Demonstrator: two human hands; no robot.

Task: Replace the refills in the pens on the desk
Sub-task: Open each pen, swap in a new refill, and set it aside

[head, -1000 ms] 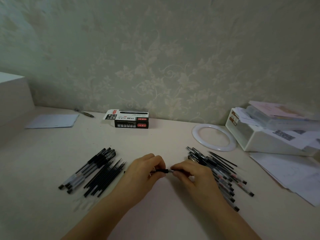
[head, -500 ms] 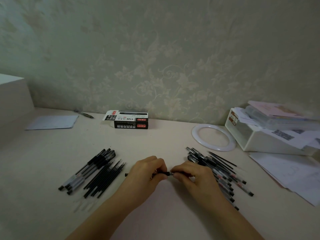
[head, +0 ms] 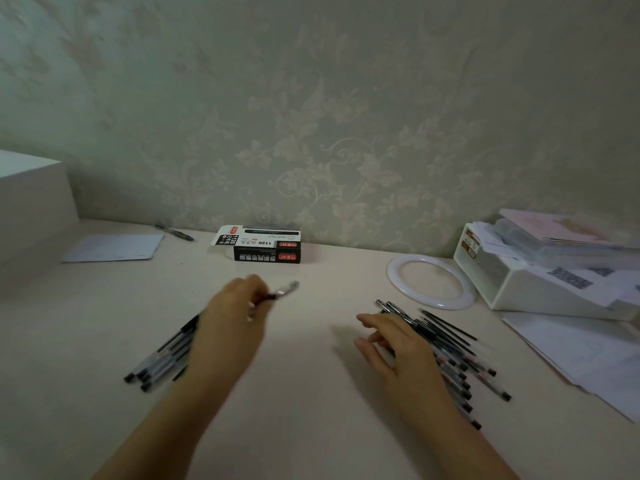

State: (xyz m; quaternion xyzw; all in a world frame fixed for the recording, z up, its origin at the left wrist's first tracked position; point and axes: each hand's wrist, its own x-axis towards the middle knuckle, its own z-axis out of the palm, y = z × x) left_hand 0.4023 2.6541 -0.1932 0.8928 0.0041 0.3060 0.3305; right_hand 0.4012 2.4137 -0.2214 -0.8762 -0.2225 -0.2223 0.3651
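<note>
Now that the hands have parted, left hand (head: 228, 327) grips the pen (head: 282, 292) lifted over the left pile (head: 162, 358), right hand (head: 391, 341) loose-fingered, empty, reaching to the right pile (head: 450, 355): likely one pen finished.

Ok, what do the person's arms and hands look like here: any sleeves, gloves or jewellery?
Both forearms are bare, with no sleeves in view. The left hand and right hand wear no gloves. No watch or bracelet shows on either wrist. The picture is too blurred to rule out a ring.
</note>
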